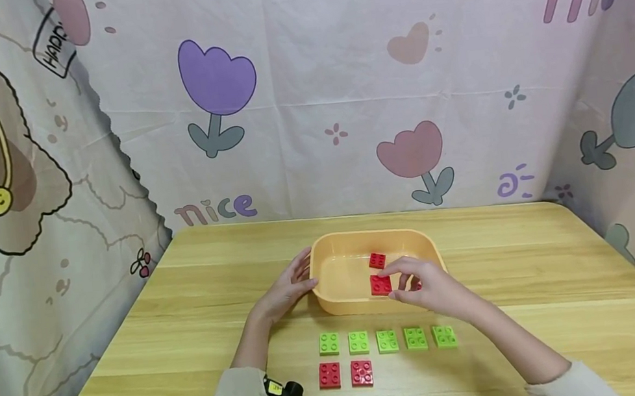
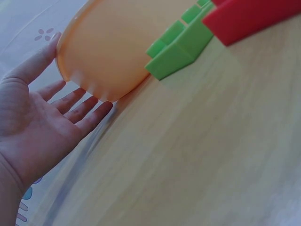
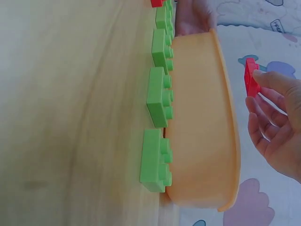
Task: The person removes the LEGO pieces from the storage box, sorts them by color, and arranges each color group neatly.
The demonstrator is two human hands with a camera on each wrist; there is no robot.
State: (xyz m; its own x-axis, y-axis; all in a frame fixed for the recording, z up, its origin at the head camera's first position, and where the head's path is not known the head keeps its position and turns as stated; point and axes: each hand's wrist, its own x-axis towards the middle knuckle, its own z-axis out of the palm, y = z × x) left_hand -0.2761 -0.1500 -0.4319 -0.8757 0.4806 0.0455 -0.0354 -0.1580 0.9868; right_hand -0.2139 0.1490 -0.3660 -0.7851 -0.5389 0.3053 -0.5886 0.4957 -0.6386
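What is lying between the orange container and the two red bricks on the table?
A row of five green bricks lies there; in the head view, its two leftmost bricks stand between the container and the two red bricks.

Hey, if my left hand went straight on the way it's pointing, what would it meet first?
The orange tray, at its end wall; your left hand seems to be touching it, though exact contact is unclear.

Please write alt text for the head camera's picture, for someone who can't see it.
A right hand pinches a red block over a yellow tub while the left hand touches the tub's rim. Another red block lies inside. In front, on a wooden table, lie five green blocks and two red blocks.
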